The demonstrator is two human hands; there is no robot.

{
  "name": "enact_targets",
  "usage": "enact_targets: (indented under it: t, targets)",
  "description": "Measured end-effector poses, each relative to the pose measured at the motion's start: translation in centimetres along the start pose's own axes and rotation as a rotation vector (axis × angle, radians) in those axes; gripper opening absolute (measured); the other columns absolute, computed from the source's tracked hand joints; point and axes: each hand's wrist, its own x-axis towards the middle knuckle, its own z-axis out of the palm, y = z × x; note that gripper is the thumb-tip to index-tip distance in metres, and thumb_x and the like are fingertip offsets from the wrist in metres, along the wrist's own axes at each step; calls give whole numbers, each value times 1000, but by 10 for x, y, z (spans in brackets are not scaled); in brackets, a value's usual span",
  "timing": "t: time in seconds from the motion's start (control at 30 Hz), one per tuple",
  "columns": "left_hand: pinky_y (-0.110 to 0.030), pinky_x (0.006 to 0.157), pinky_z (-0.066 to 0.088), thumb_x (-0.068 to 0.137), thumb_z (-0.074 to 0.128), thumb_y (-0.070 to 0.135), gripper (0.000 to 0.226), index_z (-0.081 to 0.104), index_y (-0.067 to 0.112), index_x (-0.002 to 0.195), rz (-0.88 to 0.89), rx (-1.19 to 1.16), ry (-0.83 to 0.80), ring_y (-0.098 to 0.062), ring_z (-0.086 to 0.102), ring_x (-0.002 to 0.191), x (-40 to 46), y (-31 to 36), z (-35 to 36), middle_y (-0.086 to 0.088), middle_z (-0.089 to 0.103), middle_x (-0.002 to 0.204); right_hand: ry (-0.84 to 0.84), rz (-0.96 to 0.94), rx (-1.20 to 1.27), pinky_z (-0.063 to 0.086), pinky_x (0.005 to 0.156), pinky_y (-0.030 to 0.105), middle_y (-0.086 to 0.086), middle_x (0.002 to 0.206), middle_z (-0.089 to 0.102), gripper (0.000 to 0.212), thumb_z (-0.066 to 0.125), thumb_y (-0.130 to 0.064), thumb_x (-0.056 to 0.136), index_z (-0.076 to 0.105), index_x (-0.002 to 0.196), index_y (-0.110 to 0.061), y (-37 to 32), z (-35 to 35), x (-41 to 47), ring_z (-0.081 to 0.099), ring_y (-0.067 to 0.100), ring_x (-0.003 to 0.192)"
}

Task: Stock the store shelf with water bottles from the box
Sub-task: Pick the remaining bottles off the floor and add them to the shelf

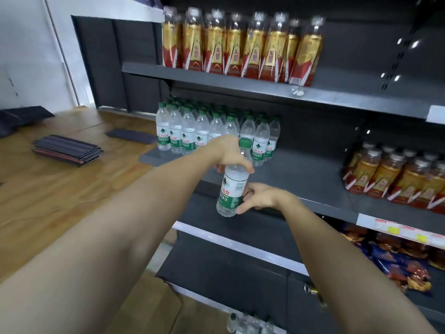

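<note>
My left hand (228, 153) grips the water bottle (233, 189) at its shoulder, just under the green cap (245, 142); my right hand (258, 197) pinches its lower body by the label. I judge the two-point hold steadies it for placing. The bottle hangs in front of the middle shelf (313, 179), near its front edge, beside the stocked water bottles (204, 131) at the shelf's left end. Its long axis runs near upright, cap up and tilted slightly toward the shelf's back, base toward me.
</note>
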Motion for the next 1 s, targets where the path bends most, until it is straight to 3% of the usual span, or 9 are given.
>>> enact_targets:
  t: [0.07,0.13,0.2,0.27,0.37,0.57,0.77,0.83,1.0]
  targets:
    - [-37,62,62,56,78,61,59,67,4,68,-18,21,58,-24,70,50,-2,-10,-13,-8,66,48,40,-60,76,54,88,29,-12,106,63,61,89,-27,70,55,121,-24,-22,7,0,61,6,100]
    - [-36,62,62,56,77,62,57,63,7,64,-15,35,107,-23,69,50,-3,-17,-25,-3,62,42,107,-102,163,55,88,33,-14,106,65,56,88,-28,72,56,117,-30,-41,18,5,63,10,103]
    - [-33,60,60,57,77,61,54,58,10,60,-4,37,147,-23,68,48,-4,-23,-34,1,57,37,230,-83,243,59,86,39,-12,108,68,56,89,-41,65,58,111,-34,-59,28,14,65,15,104]
    - [-29,55,55,57,78,61,54,57,12,60,1,44,165,-23,66,45,-5,-29,-39,2,56,35,375,-24,277,63,74,40,-9,105,69,59,87,-50,55,64,107,-33,-73,37,26,67,15,96]
    - [-27,53,53,61,76,66,62,57,9,72,12,54,133,-23,69,51,0,-46,-43,-2,64,47,499,57,300,63,63,40,-2,101,71,57,83,-46,45,70,98,-28,-90,48,39,69,16,88]
    - [-36,61,60,70,77,62,64,57,7,97,54,-71,-81,-25,70,73,16,-84,-45,-8,69,91,551,128,325,63,61,39,-2,102,70,57,81,-40,46,71,101,-27,-94,53,48,68,17,89]
    - [-32,58,54,81,79,38,37,62,8,92,120,-93,-145,-23,66,69,46,-107,-31,-13,68,89,563,184,382,63,64,38,-2,103,70,59,82,-35,44,70,102,-28,-76,34,48,66,18,94]
    - [-29,55,50,85,75,36,29,59,12,82,123,-49,-122,-20,59,63,60,-110,-23,-10,66,78,572,211,400,63,61,37,-2,103,69,62,82,-33,45,65,104,-27,-68,22,54,65,21,96]
    - [-37,82,53,86,73,34,25,62,14,77,128,3,-105,-24,65,90,97,-106,-7,-8,71,93,577,241,534,63,66,45,-2,103,70,72,80,-32,33,63,102,-28,-37,-10,83,67,23,96]
